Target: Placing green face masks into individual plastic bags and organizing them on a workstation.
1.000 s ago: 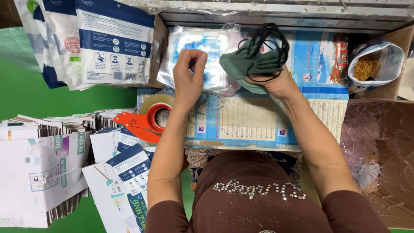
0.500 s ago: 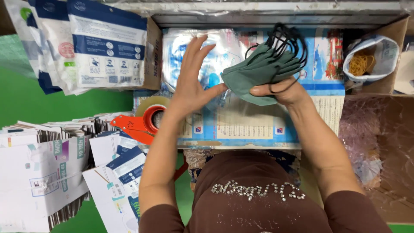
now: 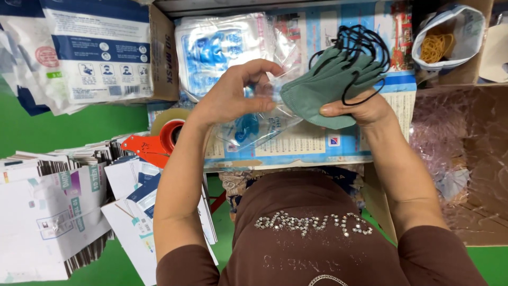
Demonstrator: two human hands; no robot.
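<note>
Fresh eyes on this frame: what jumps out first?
The stack of green face masks with black ear loops, held by the right hand at centre right. Beside it the left hand pinches a clear plastic bag. Lower left, an orange tape dispenser sits by stacked flat cartons.

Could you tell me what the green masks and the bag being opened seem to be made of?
Green masks: seemingly soft matte non-woven fabric, folding limply, with black elastic-looking loops. Bag in the left hand: thin clear plastic film, glossy and wrinkled.
</note>
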